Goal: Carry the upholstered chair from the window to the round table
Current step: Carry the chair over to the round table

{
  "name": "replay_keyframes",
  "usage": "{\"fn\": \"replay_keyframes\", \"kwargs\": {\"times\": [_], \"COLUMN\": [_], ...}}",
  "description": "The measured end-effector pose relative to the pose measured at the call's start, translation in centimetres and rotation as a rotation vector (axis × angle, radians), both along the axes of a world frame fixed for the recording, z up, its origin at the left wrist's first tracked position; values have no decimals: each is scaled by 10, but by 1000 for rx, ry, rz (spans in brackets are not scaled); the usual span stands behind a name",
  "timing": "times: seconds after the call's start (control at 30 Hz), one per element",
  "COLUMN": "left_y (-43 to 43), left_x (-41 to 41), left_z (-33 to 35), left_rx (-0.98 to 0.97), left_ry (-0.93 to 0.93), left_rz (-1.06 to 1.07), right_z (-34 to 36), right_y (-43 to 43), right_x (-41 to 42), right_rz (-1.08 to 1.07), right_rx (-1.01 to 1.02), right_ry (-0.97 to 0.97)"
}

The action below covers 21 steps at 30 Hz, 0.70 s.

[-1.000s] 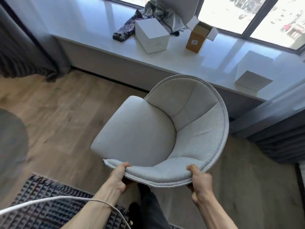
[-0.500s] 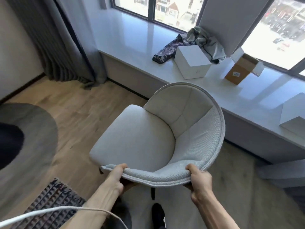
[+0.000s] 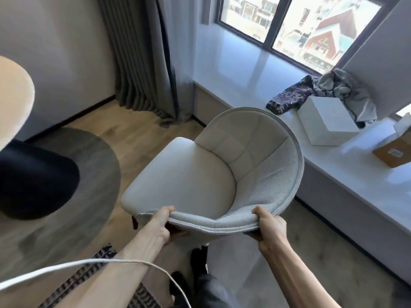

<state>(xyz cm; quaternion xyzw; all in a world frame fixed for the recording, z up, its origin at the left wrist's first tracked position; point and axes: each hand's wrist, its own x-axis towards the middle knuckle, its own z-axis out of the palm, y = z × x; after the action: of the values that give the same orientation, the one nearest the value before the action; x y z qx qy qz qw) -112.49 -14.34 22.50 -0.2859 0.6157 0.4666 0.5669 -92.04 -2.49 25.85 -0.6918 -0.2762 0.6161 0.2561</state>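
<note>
The light grey upholstered chair (image 3: 200, 174) hangs in front of me, its curved backrest nearest me and its seat pointing away to the left. My left hand (image 3: 160, 223) grips the backrest's rim on the left. My right hand (image 3: 269, 227) grips the same rim on the right. One dark chair leg shows below the seat. The round table (image 3: 73, 190), dark grey with a black base showing, lies at the left, close to the seat's left edge.
A white window ledge (image 3: 333, 181) runs along the right with a white box (image 3: 327, 123), a cardboard box (image 3: 393, 152) and crumpled cloth (image 3: 322, 90). Grey curtains (image 3: 142, 63) hang in the corner. A patterned rug (image 3: 93, 276) lies below. A white cable (image 3: 66, 267) crosses my left arm.
The view has swung left with the chair still held in both hands. The round table has come further into view at the left and the window ledge has shifted right.
</note>
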Motion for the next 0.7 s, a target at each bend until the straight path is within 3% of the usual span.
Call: {"fn": "replay_keyframes", "kwargs": {"times": [0.7], "left_y": [22], "left_x": [-334], "left_z": [-28], "left_rx": [59], "left_ry": [-9], "left_rz": [347], "right_z": [-12], "right_y": [98], "right_x": [-390], "right_rz": [392], "right_rx": [25], "right_ry": [32]}}
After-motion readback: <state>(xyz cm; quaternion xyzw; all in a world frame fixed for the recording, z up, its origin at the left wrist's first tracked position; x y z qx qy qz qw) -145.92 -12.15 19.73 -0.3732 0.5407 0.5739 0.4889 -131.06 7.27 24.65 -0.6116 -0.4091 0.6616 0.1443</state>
